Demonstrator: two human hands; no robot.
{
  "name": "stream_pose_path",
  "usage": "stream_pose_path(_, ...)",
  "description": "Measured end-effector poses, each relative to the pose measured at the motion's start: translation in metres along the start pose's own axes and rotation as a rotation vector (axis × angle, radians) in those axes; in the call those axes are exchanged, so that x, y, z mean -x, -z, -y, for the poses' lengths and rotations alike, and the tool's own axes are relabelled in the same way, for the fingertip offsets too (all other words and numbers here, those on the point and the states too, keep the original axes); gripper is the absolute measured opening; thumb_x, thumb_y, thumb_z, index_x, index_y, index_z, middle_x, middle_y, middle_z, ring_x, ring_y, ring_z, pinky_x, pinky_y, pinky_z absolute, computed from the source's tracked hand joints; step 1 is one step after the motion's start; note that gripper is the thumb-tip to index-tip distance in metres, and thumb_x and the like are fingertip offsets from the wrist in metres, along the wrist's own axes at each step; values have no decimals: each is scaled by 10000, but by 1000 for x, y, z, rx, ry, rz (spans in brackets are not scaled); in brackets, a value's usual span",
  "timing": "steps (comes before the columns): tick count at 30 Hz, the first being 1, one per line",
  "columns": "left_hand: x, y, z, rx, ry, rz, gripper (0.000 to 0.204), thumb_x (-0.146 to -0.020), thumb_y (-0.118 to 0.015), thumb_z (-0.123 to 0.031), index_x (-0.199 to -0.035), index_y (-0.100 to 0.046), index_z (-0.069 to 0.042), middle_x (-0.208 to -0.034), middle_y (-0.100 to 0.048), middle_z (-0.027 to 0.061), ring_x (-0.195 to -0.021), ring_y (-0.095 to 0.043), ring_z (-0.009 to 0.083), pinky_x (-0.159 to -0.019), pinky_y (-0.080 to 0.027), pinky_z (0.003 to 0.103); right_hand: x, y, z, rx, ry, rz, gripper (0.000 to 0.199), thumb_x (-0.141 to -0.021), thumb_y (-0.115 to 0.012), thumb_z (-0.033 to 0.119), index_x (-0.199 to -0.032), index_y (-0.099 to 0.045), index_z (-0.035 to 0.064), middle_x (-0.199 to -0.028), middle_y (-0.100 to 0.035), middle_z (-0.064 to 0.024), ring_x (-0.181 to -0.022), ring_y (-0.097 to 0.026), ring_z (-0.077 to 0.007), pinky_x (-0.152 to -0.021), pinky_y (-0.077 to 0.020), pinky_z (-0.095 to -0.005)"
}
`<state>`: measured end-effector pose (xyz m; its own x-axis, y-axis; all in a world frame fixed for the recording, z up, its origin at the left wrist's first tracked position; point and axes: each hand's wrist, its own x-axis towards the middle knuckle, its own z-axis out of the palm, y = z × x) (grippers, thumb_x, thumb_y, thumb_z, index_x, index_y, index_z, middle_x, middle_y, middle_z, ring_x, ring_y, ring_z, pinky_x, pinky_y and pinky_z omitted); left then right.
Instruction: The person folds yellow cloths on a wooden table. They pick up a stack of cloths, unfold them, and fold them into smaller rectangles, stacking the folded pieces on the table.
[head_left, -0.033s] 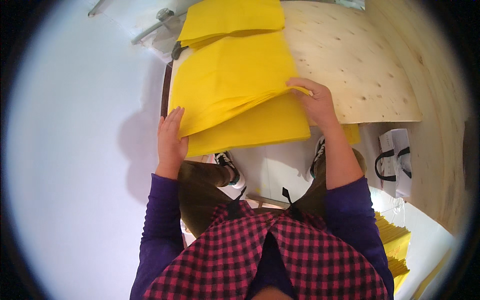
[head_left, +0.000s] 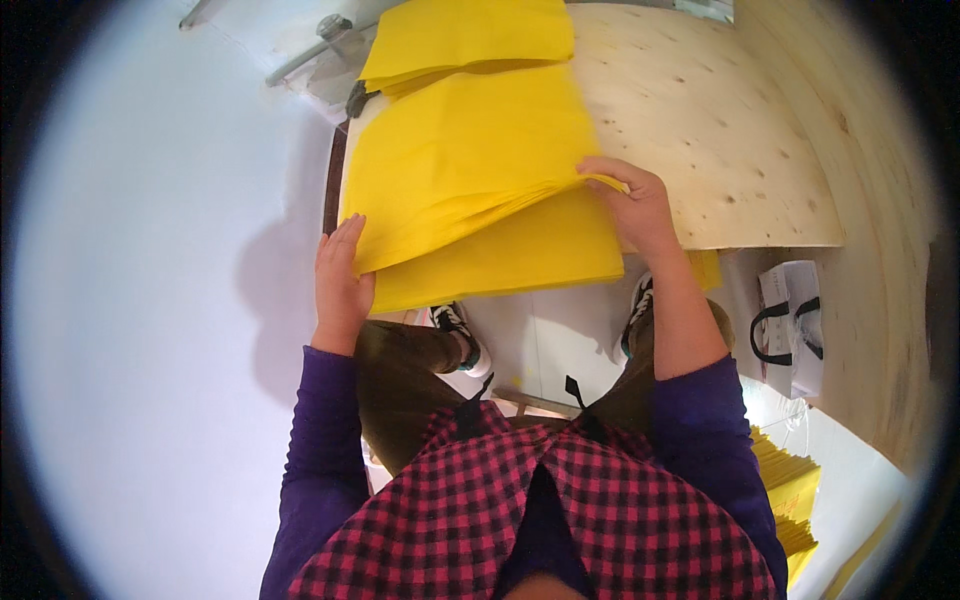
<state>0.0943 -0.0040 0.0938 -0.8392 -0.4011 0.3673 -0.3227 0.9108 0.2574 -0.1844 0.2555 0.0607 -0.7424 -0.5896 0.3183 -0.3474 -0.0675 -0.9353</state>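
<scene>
A thick stack of yellow fabric-like sheets point(head_left: 480, 130) lies on the wooden table in front of me. Its upper layers are lifted and bowed along the near edge, and more flat yellow sheets point(head_left: 520, 255) show beneath them. My right hand point(head_left: 635, 205) pinches the raised right corner of those upper layers between thumb and fingers. At the left edge of the stack, my left hand point(head_left: 342, 280) rests with its fingers stretched out against the side of the sheets. A second pile of yellow sheets point(head_left: 470, 35) lies just beyond.
Bare plywood tabletop point(head_left: 700, 130) extends to the right, beside a wooden panel point(head_left: 850, 150). A white bag with black handles point(head_left: 790, 330) stands below it. More stacked yellow sheets point(head_left: 790, 480) are at the lower right. A clear jar-like item point(head_left: 333, 27) sits at the far left.
</scene>
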Motion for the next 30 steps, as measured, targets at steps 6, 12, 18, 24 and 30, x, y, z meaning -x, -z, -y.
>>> stream_pose_path(6,14,-30,43,334,139,-186,509,-742,-632,84,-1231,-571,-44,-1233,-595,153,-1150,-566,273,-1003,-420,362,-2,5,-6,20,28,69,183,-854,-584,-62,-1004,-670,-4,-1049,-690,-61,-1038,-618,-154,-953,-445,-273)
stream_pose_path(12,17,-42,68,579,206,-229,419,-782,-656,36,-1191,-609,-42,-1272,-584,141,-1188,-546,244,-1022,-405,337,-3,7,-14,-45,56,64,172,-829,-616,-58,-955,-685,37,-1022,-702,-55,-1067,-623,-197,-967,-455,-309)
stream_pose_path(18,9,-38,72,813,268,-214,415,-809,-684,-51,-1215,-603,-47,-1322,-550,147,-1232,-512,239,-1053,-366,333,0,6,-10,-83,-20,52,186,-839,-592,-81,-975,-681,7,-1055,-689,-76,-1086,-610,-189,-969,-449,-295)
stream_pose_path(24,-6,-29,69,734,186,-148,423,-801,-691,-70,-1218,-615,-74,-1337,-544,120,-1279,-468,246,-1072,-345,340,0,6,-9,-100,-20,59,209,-845,-573,-96,-996,-678,5,-1070,-683,-84,-1106,-600,-206,-990,-443,-309)
stream_pose_path(30,-12,-32,69,797,142,-154,264,-787,-642,-20,-1033,-719,-74,-1295,-577,113,-1291,-451,274,-1075,-350,364,1,5,-11,-50,-12,71,253,-828,-552,-133,-1002,-672,6,-1073,-682,-82,-1130,-589,-230,-1005,-436,-335)
